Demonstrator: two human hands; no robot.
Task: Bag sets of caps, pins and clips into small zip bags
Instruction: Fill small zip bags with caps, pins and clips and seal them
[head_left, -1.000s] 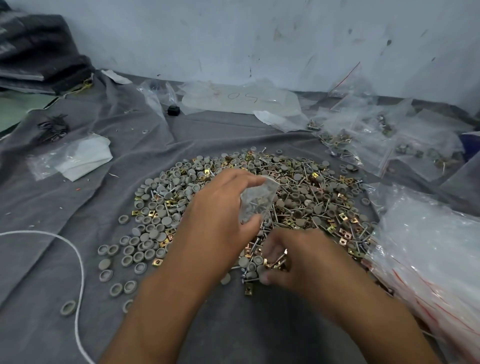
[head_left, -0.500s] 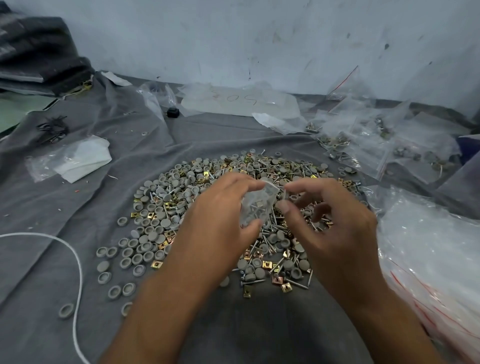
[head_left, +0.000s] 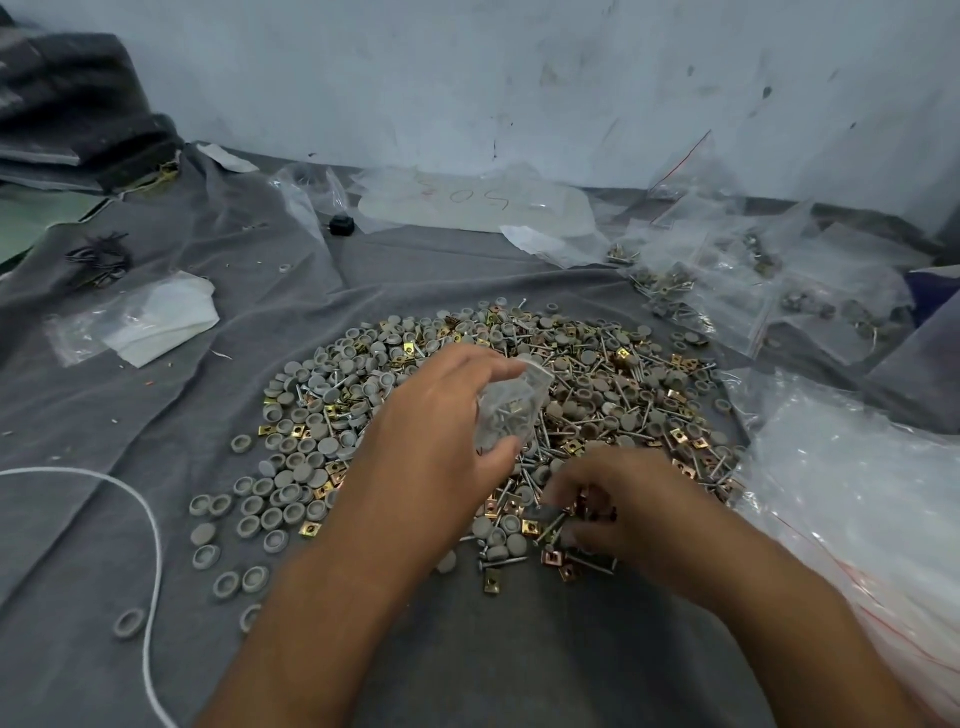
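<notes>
Partly blurred, the right hand (head_left: 618, 512) curls its fingers into the pile's near edge, pinching brass clips (head_left: 584, 506); exactly what it grips is unclear. Above, the left hand (head_left: 441, 431) pinches a small clear zip bag (head_left: 511, 408) holding grey caps. Crinkled plastic bags (head_left: 857, 488) crowd the grey cloth (head_left: 156, 415) rightward.

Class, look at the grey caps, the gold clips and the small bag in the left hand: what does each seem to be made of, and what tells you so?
Grey caps: probably moulded plastic; matt, uniform grey, hollow undersides.
Gold clips: likely plated sheet metal; thin, square, glinting yellow.
Small bag, held by the left hand: thin clear plastic film; crinkled, contents show through.
</notes>
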